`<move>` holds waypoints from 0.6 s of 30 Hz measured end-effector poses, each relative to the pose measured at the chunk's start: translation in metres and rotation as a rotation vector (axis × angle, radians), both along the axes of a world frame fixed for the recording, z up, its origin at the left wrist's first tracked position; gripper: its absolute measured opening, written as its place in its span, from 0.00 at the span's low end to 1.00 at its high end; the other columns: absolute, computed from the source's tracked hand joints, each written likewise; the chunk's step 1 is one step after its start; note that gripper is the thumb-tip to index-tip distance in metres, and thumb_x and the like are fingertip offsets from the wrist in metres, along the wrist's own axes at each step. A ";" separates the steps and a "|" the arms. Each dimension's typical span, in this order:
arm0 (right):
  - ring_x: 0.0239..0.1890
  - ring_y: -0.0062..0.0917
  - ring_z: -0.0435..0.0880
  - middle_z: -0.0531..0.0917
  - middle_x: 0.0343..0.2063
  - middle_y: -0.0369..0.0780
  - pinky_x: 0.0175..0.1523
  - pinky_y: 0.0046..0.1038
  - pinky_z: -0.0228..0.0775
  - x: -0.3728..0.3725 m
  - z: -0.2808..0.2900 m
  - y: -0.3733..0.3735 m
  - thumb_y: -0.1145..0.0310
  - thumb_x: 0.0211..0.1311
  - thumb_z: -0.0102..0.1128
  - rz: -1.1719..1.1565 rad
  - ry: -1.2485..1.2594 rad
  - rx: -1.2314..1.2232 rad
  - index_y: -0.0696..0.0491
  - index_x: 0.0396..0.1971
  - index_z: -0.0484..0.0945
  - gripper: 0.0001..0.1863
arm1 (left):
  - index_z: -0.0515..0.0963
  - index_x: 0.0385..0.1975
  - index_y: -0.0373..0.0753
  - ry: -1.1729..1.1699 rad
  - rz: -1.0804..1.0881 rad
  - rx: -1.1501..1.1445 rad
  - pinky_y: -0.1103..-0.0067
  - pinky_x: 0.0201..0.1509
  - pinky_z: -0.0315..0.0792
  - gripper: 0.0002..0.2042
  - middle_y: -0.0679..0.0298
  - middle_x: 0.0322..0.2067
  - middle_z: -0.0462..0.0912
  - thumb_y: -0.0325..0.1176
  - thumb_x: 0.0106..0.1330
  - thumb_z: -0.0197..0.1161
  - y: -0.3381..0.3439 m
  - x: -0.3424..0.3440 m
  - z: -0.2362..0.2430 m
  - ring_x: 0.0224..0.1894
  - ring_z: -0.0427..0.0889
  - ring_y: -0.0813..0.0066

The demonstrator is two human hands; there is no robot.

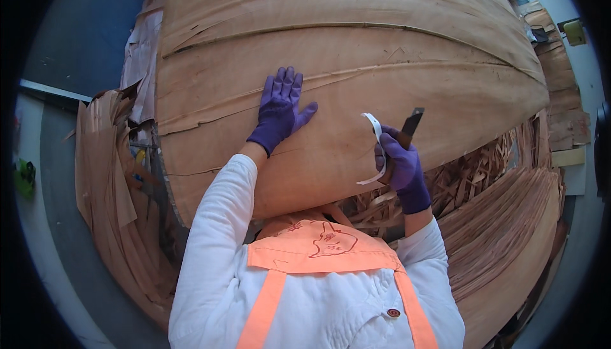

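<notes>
A broad sheet of tan wood veneer (337,117) spreads before me, with long raised seams running across it. My left hand (278,108), in a purple glove, lies flat on the sheet with its fingers stretched out. Over the sheet's near right part, my gloved right hand (402,166) is closed around a knife (414,124) with a dark, slanted blade pointing away from me. A thin, curved white strip (377,127), perhaps tape, is also held in that hand, its ends sticking out. The glove hides most of the knife's handle.
Loose veneer scraps (461,180) lie in a heap below the sheet's near right edge. Beside them is a thick stack of veneer (503,234). More ragged veneer (105,177) hangs at the left. A dark blue panel (89,31) stands at the far left.
</notes>
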State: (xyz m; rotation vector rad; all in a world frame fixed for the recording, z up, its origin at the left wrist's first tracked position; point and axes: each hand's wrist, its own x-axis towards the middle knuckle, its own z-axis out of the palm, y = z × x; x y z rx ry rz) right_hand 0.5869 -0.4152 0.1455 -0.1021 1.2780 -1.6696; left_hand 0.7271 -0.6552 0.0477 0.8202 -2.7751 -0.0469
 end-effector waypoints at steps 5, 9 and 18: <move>0.20 0.17 0.75 0.78 0.24 0.36 0.25 0.18 0.69 -0.001 -0.011 -0.033 0.69 0.63 0.57 0.102 0.025 0.004 0.57 0.48 0.74 0.15 | 0.56 0.65 0.35 0.057 -0.014 0.002 0.63 0.72 0.42 0.38 0.49 0.66 0.55 0.59 0.64 0.46 0.002 -0.002 -0.003 0.70 0.50 0.55; 0.22 0.18 0.75 0.77 0.24 0.37 0.27 0.19 0.69 -0.001 -0.009 -0.076 0.69 0.63 0.58 0.149 0.037 -0.097 0.58 0.48 0.73 0.16 | 0.59 0.64 0.34 0.101 -0.021 -0.001 0.62 0.72 0.41 0.37 0.48 0.65 0.58 0.58 0.62 0.49 0.000 -0.001 -0.004 0.70 0.52 0.55; 0.22 0.19 0.74 0.77 0.24 0.36 0.28 0.23 0.66 -0.017 -0.044 -0.132 0.68 0.60 0.57 0.364 0.229 0.064 0.60 0.40 0.74 0.13 | 0.65 0.59 0.30 0.130 -0.119 -0.009 0.64 0.68 0.54 0.32 0.47 0.61 0.64 0.50 0.61 0.55 -0.001 -0.009 0.006 0.64 0.62 0.51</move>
